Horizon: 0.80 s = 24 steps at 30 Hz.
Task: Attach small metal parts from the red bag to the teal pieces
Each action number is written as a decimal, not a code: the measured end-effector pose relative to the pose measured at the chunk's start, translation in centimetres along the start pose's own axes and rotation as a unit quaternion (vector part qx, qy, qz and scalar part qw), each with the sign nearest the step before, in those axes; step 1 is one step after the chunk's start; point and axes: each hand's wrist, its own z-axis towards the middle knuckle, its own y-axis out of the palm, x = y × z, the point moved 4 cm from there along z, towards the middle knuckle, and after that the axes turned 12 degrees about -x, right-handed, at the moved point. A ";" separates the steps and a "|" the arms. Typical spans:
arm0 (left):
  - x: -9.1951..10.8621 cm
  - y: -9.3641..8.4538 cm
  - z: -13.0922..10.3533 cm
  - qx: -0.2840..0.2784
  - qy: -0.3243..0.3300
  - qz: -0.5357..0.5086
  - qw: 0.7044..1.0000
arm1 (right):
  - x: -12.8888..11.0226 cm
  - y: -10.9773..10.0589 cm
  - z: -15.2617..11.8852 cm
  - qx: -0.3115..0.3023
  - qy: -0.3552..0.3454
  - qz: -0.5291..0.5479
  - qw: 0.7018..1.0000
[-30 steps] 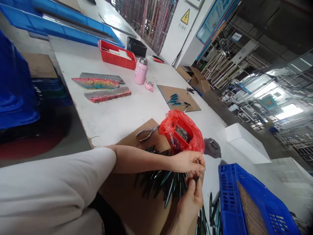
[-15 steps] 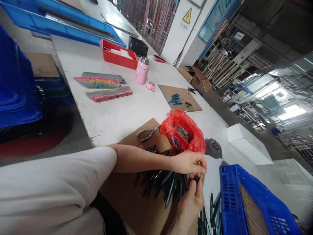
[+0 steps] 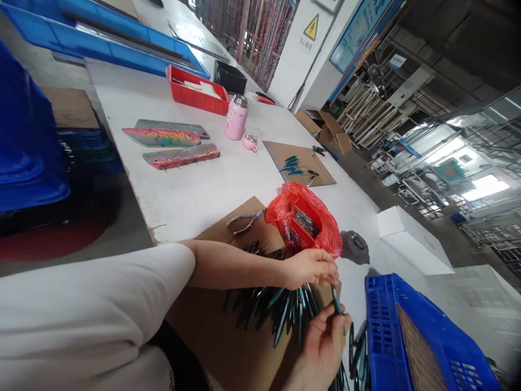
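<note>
My right hand [image 3: 323, 339] is closed on a slim teal fishing lure [image 3: 336, 300], which stands upright between my thumb and fingers. The fingers of my left hand [image 3: 311, 269] pinch at the lure's upper end; any small part between them is hidden. Below my left forearm, a fan of dark, shiny fishing lures [image 3: 280, 315] lies on a brown cardboard sheet [image 3: 220, 326]. Just beyond my left hand sits a red plastic bag [image 3: 328, 217] around a red box [image 3: 293, 231] with thin metal pieces [image 3: 306, 222] in it. Pliers [image 3: 246, 221] rest beside the bag.
A blue crate [image 3: 385, 320] stands at the right, with more lures [image 3: 359, 353] beside it. Farther off are a white box [image 3: 411, 239], a dark grey round object [image 3: 355, 247], a board [image 3: 280, 149] bearing blue lures, a pink bottle [image 3: 236, 119] and a red tray [image 3: 197, 98].
My hands have drawn apart, the right one lower and turned more palm-up. The lure between them now shows. My left hand has shifted slightly left.
</note>
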 end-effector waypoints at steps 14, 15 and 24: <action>1.0 1.6 -0.8 -0.074 0.007 0.090 0.993 | -0.1 4.8 -2.4 -0.096 -0.013 -0.126 0.987; 1.3 1.7 -0.9 -0.073 0.023 0.103 0.992 | -0.3 4.7 -2.4 -0.085 -0.017 -0.143 0.986; 2.0 2.6 -1.4 -0.099 0.030 0.115 0.988 | -1.3 4.0 -2.9 -0.023 -0.065 -0.300 0.951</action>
